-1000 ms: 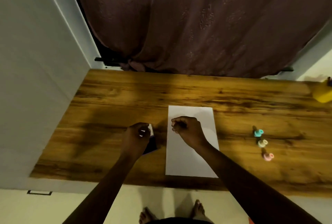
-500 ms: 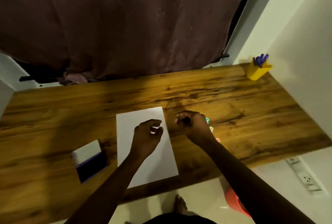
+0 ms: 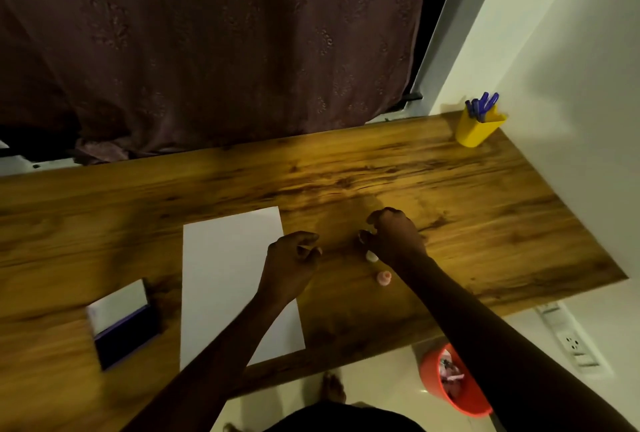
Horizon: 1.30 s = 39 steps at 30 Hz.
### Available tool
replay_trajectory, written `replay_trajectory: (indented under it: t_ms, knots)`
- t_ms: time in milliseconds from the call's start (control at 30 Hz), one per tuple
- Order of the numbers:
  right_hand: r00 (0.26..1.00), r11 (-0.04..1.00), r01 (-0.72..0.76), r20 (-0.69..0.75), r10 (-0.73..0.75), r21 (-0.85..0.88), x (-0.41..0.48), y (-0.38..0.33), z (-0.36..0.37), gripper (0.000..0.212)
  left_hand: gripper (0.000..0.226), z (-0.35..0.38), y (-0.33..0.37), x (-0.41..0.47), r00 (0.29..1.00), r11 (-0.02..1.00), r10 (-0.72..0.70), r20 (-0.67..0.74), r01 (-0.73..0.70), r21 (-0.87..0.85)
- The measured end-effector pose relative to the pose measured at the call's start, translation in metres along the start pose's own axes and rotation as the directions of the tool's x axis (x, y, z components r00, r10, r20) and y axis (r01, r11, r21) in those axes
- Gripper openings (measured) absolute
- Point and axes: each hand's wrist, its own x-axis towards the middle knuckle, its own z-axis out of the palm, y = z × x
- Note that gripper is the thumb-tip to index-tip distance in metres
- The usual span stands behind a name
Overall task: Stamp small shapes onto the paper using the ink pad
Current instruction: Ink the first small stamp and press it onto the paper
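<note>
A white sheet of paper [image 3: 225, 275] lies on the wooden table [image 3: 485, 209]. Left of it sits the open ink pad [image 3: 130, 336], dark, with its white lid [image 3: 116, 305] tipped back. My left hand [image 3: 291, 261] hovers over the paper's right edge, fingers loosely curled with nothing in them. My right hand [image 3: 396, 237] is curled down over the row of small stamps right of the paper. A cream stamp [image 3: 371, 256] and a pink stamp [image 3: 383, 278] stand just below its wrist. The hand hides whatever lies under its fingers.
A yellow cup [image 3: 476, 130] of blue pens stands at the table's far right corner, against the white wall. A dark curtain hangs behind the table. On the floor below the front edge are an orange bucket [image 3: 450, 385] and a socket strip [image 3: 571, 341].
My view swung to the right. My left hand left the ink pad and moved over the paper's right edge. My right hand moved off the paper to the stamps.
</note>
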Motion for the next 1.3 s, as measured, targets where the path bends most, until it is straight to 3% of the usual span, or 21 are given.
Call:
replay_trajectory:
  t_ms: [200, 367, 433, 567, 633, 767, 1000, 1300]
  knots:
    - [0.990, 0.999, -0.004, 0.143, 0.009, -0.034, 0.015, 0.002, 0.002, 0.020, 0.030, 0.004, 0.003, 0.003, 1.000, 1.000, -0.017, -0.012, 0.017, -0.005]
    - [0.999, 0.957, 0.034, 0.004, -0.037, 0.287, 0.015, -0.010, -0.011, 0.027, 0.034, -0.001, 0.010, 0.006, 0.999, 0.997, 0.032, -0.031, -0.034, -0.073]
    - [1.000, 0.894, -0.023, -0.008, 0.029, 0.448, 0.011, -0.025, -0.018, 0.037, 0.039, -0.005, 0.011, 0.007, 0.998, 0.992, 0.051, -0.040, -0.055, -0.111]
    - [0.976, 0.585, -0.218, 0.186, 0.115, 0.781, -0.006, -0.057, -0.030, 0.037, 0.040, -0.016, 0.010, 0.007, 0.997, 0.958, 0.041, -0.060, -0.057, -0.281]
    - [0.963, 0.504, -0.263, 0.255, 0.087, 0.823, -0.014, -0.071, -0.032, 0.032, 0.037, -0.023, 0.007, 0.005, 0.998, 0.921, 0.024, -0.065, -0.048, -0.387]
    - [0.939, 0.451, -0.305, 0.345, -0.007, 0.839, -0.024, -0.093, -0.030, 0.026, 0.032, -0.038, -0.001, -0.002, 0.996, 0.855, 0.008, -0.084, -0.050, -0.515]
    - [0.920, 0.484, -0.238, 0.355, -0.165, 0.842, -0.031, -0.129, -0.015, 0.024, 0.024, -0.073, -0.024, -0.023, 0.986, 0.792, -0.102, -0.133, 0.000, -0.611]
    - [0.926, 0.724, 0.113, 0.193, -0.326, 0.680, -0.040, -0.207, 0.022, 0.033, 0.013, -0.162, -0.095, -0.062, 0.869, 0.766, -0.358, -0.341, 0.065, -0.639]
